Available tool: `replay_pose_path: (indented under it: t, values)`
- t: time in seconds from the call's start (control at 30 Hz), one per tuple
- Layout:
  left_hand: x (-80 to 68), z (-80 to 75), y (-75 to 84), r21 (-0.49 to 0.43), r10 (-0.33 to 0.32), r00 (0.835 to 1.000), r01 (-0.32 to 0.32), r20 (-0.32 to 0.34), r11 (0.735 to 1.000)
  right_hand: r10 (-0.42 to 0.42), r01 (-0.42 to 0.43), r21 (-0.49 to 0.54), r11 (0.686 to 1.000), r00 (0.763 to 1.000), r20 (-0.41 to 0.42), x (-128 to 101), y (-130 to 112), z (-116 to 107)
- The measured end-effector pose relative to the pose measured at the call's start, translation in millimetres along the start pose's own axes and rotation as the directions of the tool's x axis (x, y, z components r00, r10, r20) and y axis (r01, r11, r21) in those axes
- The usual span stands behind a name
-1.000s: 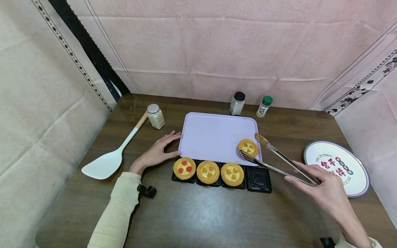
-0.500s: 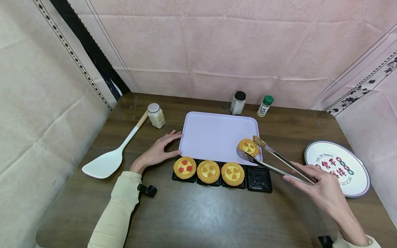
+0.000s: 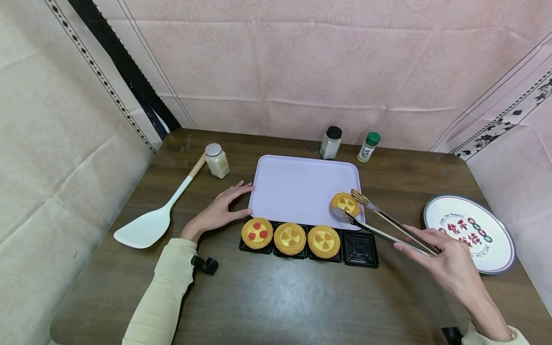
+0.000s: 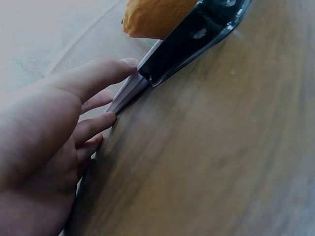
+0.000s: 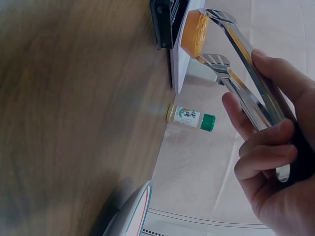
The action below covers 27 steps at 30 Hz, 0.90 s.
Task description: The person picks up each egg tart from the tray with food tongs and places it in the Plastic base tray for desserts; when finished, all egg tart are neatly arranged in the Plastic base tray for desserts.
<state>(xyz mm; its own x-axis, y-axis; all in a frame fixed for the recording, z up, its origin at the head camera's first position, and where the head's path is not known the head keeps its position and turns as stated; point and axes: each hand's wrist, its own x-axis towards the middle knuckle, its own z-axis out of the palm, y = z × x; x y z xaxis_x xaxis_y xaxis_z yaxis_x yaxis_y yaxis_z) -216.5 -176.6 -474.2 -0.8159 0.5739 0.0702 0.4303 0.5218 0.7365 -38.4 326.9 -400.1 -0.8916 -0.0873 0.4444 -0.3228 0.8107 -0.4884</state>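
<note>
My right hand grips metal tongs, thumb on one arm and fingers round the other. Their fork-like ends stand on either side of a small yellow tart at the lower right corner of a pale lilac tray. In the right wrist view the tart sits between the tong tips. With fingers extended, my left hand touches the tray's left edge with its fingertips and thumb. Along the tray's near side lies a black sectioned tray holding three tarts, one of them a red-dotted tart.
A white spatula lies at the left beside a jar with a grey lid. Behind the tray stand a black-capped shaker and a green-capped bottle. An oval white plate is at the right, close to my right hand.
The tongs' arms have drawn slightly closer together, the far tip shifting left and down toward the tart. My left hand and the trays have stayed in place.
</note>
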Motion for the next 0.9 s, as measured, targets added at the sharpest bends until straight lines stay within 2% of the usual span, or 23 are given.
replay_pose_path:
  t: [0.33,0.53,0.77,0.9]
  values:
    - [-0.6,-0.1,1.0,0.008,-0.004,1.000,0.004,-0.003,1.000,0.024,-0.024,0.003,1.000,1.000,0.013,0,-2,0]
    - [-0.3,0.5,-0.9,0.004,0.003,1.000,-0.003,0.000,1.000,-0.002,0.002,0.015,1.000,1.000,-0.011,2,-3,-5]
    - [-0.3,0.2,0.0,0.003,0.001,1.000,-0.001,0.000,1.000,0.048,-0.051,0.060,0.997,0.997,0.052,-5,-1,-23]
    - [-0.4,-0.8,1.0,0.003,0.010,1.000,-0.010,-0.001,1.000,-0.015,0.010,0.070,0.998,0.997,0.074,-14,4,-39]
